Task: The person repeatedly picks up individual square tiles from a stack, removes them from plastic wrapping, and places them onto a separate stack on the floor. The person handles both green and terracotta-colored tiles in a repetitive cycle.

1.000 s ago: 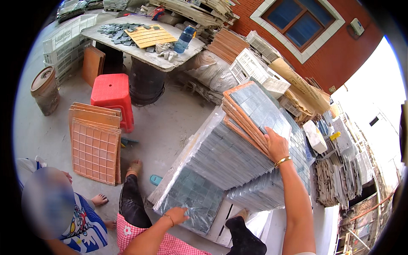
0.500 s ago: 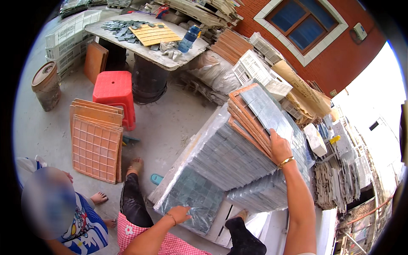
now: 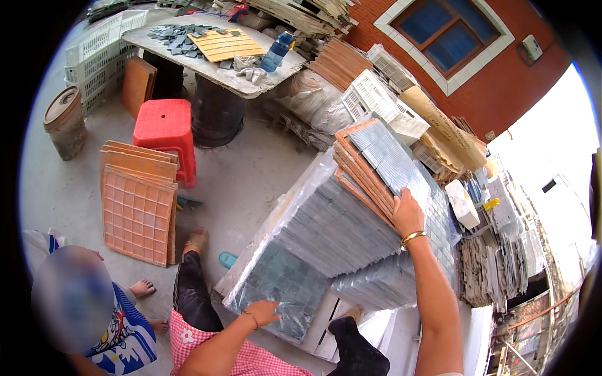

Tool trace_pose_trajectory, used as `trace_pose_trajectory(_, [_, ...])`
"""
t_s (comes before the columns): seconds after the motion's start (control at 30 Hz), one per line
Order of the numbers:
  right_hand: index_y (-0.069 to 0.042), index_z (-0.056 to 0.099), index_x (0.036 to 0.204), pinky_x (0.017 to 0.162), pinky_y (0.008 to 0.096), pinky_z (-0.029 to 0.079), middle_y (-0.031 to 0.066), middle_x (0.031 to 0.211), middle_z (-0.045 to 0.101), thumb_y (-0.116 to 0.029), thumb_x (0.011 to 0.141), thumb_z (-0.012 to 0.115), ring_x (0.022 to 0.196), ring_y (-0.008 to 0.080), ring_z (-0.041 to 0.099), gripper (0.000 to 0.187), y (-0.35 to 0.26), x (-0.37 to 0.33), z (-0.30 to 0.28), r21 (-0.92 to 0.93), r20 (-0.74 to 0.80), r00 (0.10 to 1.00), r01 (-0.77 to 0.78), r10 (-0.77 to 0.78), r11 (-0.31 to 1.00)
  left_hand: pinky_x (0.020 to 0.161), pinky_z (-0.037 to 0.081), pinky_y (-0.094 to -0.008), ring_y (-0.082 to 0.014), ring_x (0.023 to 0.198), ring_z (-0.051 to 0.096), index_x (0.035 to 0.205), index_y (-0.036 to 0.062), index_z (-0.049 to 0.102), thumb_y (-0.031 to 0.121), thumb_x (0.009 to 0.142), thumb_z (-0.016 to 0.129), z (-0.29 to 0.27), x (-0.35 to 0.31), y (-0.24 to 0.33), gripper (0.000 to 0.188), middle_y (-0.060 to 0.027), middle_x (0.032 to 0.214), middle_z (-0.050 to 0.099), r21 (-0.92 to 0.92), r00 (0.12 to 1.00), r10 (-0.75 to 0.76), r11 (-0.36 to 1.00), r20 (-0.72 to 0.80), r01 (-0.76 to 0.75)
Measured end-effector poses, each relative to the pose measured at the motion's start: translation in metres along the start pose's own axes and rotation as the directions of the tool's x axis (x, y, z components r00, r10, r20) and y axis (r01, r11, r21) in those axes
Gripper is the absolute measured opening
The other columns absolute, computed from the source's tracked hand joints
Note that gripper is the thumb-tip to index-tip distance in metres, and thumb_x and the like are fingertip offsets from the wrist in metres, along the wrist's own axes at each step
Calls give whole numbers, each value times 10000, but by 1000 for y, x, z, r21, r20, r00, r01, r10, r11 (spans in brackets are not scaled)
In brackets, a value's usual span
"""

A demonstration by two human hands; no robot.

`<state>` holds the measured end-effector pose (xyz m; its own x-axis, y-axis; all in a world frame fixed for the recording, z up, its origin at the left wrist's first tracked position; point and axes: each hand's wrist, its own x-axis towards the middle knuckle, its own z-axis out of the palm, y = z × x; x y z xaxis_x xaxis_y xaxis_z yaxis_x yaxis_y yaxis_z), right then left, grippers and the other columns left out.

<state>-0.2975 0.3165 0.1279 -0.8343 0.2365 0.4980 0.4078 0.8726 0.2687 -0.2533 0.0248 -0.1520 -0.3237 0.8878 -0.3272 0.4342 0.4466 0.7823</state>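
My right hand [image 3: 406,212] grips the near corner of an orange tray [image 3: 362,170] with a sheet of small grey-green tiles [image 3: 382,153] lying in it. Its fingers rest over the sheet's edge. More orange trays are fanned out beneath, on top of a tall stack of grey tile sheets [image 3: 332,219]. Lower down and to the left, my left hand [image 3: 263,312] lies with fingers stretched out on a shorter stack of tile sheets [image 3: 282,282], which looks covered in clear plastic film. Nothing shows in that hand.
Orange gridded trays [image 3: 138,207] lean upright by a red stool [image 3: 164,128]. A person [image 3: 125,326] is close at my left. Behind stands a table [image 3: 251,88] with loose tiles, a yellow board [image 3: 226,45] and a blue bottle [image 3: 277,53]. White crates [image 3: 382,103] stand beyond the tall stack.
The whole view has shifted slightly. Both hands keep about the same places on the tray and the lower stack.
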Motion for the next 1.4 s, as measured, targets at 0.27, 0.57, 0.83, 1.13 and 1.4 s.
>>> trace_pose_trajectory(0.27, [-41, 434, 926, 497, 400, 434, 124, 683, 568, -173, 799, 444, 552, 314, 555, 183, -2, 2, -11, -111, 89, 988, 134, -125, 985, 761, 412, -399, -322, 898, 516, 1132, 53, 428, 328, 755, 507, 4, -2, -2, 474, -196, 956, 542, 11, 1000, -4, 1000, -21, 4])
trace_pose_trajectory(0.57, [-14, 441, 836, 533, 400, 453, 159, 676, 579, -54, 714, 465, 584, 313, 573, 131, -25, 20, -16, -253, 229, 969, 152, -93, 956, 751, 418, -404, -328, 875, 527, 1040, 20, 469, 312, 746, 521, 8, 1, 1, 418, -195, 921, 554, -18, 998, 47, 999, -32, -48])
trace_pose_trajectory(0.83, [-22, 458, 784, 510, 390, 452, 144, 633, 569, -79, 705, 468, 570, 294, 579, 98, -11, 16, -1, -283, 181, 969, 213, -166, 935, 760, 416, -401, -331, 891, 520, 1033, 14, 475, 315, 743, 522, 8, 4, -2, 421, -199, 931, 552, 2, 1000, 23, 1000, -17, -23])
trace_pose_trajectory(1.13, [-49, 469, 776, 483, 395, 429, 151, 622, 567, -110, 754, 446, 530, 318, 555, 70, -7, 10, -9, -216, 18, 998, 57, -55, 975, 758, 410, -406, -336, 889, 518, 1109, 29, 437, 322, 751, 515, 10, 9, -9, 470, -200, 947, 546, -33, 999, 21, 999, -24, -22])
trace_pose_trajectory(1.4, [-40, 487, 791, 480, 380, 425, 146, 602, 563, -149, 762, 480, 518, 303, 556, 113, 1, 12, -10, -179, -32, 995, 85, -92, 980, 721, 429, -410, -334, 848, 536, 957, 9, 500, 311, 738, 528, 12, 10, 0, 375, -195, 868, 566, -39, 997, 28, 999, -76, -31])
